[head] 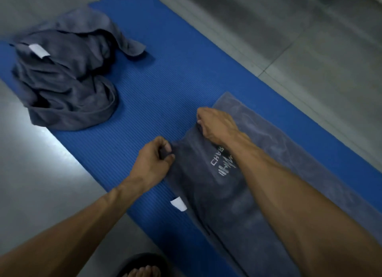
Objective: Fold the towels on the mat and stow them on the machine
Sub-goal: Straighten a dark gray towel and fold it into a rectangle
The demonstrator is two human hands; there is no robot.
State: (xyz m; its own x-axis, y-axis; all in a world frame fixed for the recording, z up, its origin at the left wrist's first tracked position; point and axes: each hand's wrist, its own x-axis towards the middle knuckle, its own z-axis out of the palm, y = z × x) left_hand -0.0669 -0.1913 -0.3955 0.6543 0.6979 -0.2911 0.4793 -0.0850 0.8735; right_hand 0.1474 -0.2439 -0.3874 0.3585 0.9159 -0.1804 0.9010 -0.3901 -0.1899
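Pinching towel (237,194) edge w/ both hands, crumpled towel pile (64,76) nearby on mat (165,80)

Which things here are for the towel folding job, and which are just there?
For the job:
- flat towel, pinched at its edge by the left hand and right hand
- crumpled towel pile
- blue mat

Just there:
- grey floor
- bare foot at the bottom edge
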